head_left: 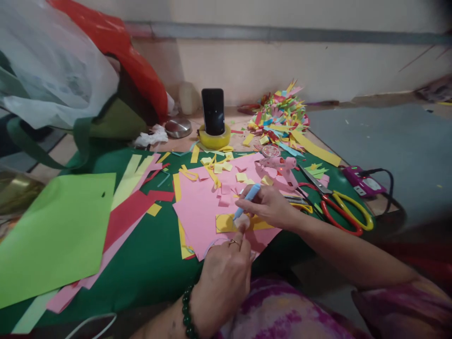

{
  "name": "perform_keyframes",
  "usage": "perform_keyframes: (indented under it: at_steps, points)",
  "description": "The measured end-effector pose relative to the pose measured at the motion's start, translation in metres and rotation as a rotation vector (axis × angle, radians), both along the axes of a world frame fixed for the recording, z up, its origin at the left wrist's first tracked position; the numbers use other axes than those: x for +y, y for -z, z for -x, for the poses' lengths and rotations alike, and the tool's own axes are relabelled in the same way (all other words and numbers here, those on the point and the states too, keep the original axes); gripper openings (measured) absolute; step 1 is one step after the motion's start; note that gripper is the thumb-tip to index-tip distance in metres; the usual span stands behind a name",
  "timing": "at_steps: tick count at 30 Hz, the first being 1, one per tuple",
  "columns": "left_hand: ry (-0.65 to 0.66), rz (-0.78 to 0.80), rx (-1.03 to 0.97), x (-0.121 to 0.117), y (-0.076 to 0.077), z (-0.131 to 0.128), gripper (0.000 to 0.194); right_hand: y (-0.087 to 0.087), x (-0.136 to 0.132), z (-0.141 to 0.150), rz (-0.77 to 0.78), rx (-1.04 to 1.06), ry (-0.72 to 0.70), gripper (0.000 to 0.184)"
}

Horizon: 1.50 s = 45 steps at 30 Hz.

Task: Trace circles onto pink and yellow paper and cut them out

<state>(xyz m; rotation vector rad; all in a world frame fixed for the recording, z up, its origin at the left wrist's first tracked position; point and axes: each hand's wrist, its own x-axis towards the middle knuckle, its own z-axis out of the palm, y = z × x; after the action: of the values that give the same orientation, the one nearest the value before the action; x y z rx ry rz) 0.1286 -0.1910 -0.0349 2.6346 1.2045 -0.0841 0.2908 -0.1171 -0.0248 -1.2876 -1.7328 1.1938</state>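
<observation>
My right hand (266, 207) is closed around a light blue marker (251, 195), its tip down at a yellow paper strip (261, 223). A small pale round disc (241, 221) lies on that strip. My left hand (228, 263) presses the disc down with its index fingertip, the other fingers curled in. A drawn circle shows faintly on the strip's left end. Under the strip is a pink paper sheet (192, 207), with small yellow and pink paper pieces scattered over its upper part. My left hand partly covers the sheet's lower edge.
Scissors (341, 212) with red and yellow handles lie at right, near a pink glue gun (278, 164) and a purple power box (363, 181). A phone (213, 112) stands in a yellow tape roll (214, 140). Green paper (63, 226) covers the left; cut scraps (280, 113) are heaped behind.
</observation>
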Motion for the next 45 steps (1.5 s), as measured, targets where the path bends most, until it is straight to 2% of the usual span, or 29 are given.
perform_keyframes:
  at_steps: [6,10,17,20,23,28,33,38,41,45]
  points:
    - [0.056,-0.023,-0.004,0.003,0.002,0.005,0.027,0.003,0.012,0.004,0.053,-0.125,-0.040,0.038]
    - [0.054,-0.054,-0.021,0.004,0.001,0.004,0.022,0.003,0.016,0.006,0.083,-0.132,-0.076,0.034]
    - [0.040,-0.020,-0.015,0.006,-0.007,0.004,0.021,0.007,0.012,-0.006,0.017,-0.113,0.010,0.032]
    - [0.015,0.027,-0.028,0.008,-0.009,0.004,0.021,0.009,0.000,-0.013,-0.127,-0.121,0.042,0.031]
    - [-0.006,0.054,-0.075,0.011,-0.011,0.005,0.022,0.016,-0.019,-0.019,-0.350,-0.218,0.116,0.025]
    - [0.003,0.112,-0.070,0.026,-0.025,0.008,0.027,0.030,-0.055,-0.020,-0.716,-0.305,0.178,0.014]
    - [0.104,0.145,0.048,0.058,-0.053,0.002,0.040,0.025,-0.079,-0.017,-0.835,-0.312,0.103,0.008]
    - [0.292,0.340,0.216,0.092,-0.080,-0.019,0.040,0.019,-0.082,-0.006,-0.987,-0.466,-0.082,0.015]
    - [0.348,0.392,0.306,0.101,-0.086,-0.033,0.042,0.022,-0.076,0.007,-1.069,-0.580,-0.122,0.020]
    - [0.374,0.374,0.351,0.101,-0.087,-0.043,0.039,0.029,-0.070,0.020,-1.137,-0.726,-0.031,0.025]
